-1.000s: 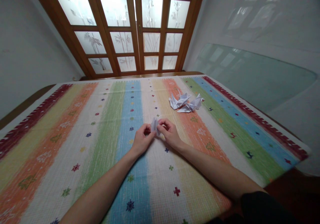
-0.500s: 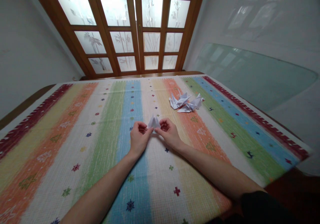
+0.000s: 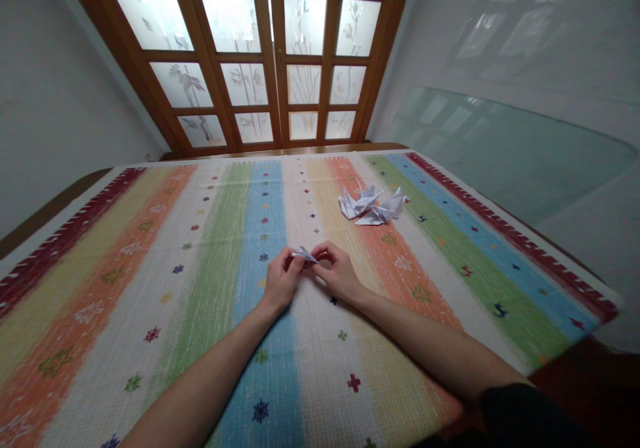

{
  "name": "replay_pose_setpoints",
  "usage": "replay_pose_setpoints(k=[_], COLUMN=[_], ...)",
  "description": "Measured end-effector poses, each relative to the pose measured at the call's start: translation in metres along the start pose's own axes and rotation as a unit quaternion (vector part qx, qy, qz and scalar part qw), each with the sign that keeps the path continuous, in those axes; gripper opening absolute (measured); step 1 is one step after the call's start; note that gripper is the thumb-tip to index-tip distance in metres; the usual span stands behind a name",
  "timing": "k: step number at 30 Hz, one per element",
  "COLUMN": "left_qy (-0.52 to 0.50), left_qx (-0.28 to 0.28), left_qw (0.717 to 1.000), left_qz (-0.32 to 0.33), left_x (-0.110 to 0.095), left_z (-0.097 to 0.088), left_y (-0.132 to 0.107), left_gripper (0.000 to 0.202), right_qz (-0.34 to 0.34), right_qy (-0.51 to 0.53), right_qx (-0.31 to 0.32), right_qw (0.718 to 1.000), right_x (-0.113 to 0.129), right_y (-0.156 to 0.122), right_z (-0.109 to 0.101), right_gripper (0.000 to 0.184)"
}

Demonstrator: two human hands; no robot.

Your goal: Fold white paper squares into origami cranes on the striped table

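My left hand [image 3: 281,280] and my right hand [image 3: 336,271] meet over the middle of the table. Between them they pinch a small folded piece of white paper [image 3: 305,255], which lies almost flat just above the striped tablecloth [image 3: 150,288]. The fingers of both hands are curled round its edges. Farther back and to the right, a little heap of folded white paper figures [image 3: 371,206] rests on the orange stripe, well out of reach of either hand.
The striped cloth covers the whole table, whose right edge [image 3: 550,268] runs close to a glass panel [image 3: 500,148] leaning on the wall. Wooden doors with frosted panes [image 3: 270,61] stand behind the far edge.
The folded paper stood up as a small peak between my fingers half a second ago; now it is turned down nearly flat, and both hands have closed in a little.
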State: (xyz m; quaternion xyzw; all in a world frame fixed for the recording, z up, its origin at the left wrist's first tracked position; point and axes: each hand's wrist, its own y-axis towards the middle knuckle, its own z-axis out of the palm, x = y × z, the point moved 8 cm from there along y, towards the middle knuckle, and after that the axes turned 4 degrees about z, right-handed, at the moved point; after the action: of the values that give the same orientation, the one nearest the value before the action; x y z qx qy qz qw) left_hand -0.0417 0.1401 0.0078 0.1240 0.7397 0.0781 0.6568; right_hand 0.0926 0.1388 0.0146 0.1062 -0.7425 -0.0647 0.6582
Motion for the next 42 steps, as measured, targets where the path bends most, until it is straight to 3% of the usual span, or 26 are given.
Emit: replay_pose_setpoints(k=[13,18,22,28,31,36,42], left_qy=[-0.050,-0.034,0.043,0.111,0.101,0.072,0.034], left_qx=[-0.012,0.005,0.039,0.039,0.039,0.028,-0.103], left_qw=[0.999,0.999,0.998,0.992,0.994,0.997,0.994], left_qz=[-0.015,0.002,0.027,0.038,0.019,-0.002,-0.015], left_x=[0.009,0.005,-0.004,-0.012,-0.009,-0.005,0.002], left_z=[-0.003,-0.001,0.005,0.006,0.006,0.005,-0.020], left_y=[0.000,-0.002,-0.007,-0.008,-0.007,-0.006,-0.001], left_gripper=[0.056,0.051,0.050,0.036,0.031,0.027,0.025], right_qz=[-0.065,-0.028,0.005,-0.107,-0.126,-0.086,0.007], right_qy=[-0.043,0.020,0.027,-0.084,-0.117,-0.102,0.036], right_qx=[0.057,0.079,0.069,0.064,0.035,-0.051,-0.199], right_qw=[0.995,0.996,0.997,0.989,0.985,0.990,0.979], right_x=[0.008,0.001,-0.004,0.018,0.024,0.020,-0.004], right_y=[-0.003,-0.002,-0.001,-0.009,-0.013,-0.011,0.001], right_z=[0.006,0.006,0.004,0.005,0.003,-0.009,-0.039], right_gripper=[0.011,0.027,0.032,0.027,0.019,0.018,0.022])
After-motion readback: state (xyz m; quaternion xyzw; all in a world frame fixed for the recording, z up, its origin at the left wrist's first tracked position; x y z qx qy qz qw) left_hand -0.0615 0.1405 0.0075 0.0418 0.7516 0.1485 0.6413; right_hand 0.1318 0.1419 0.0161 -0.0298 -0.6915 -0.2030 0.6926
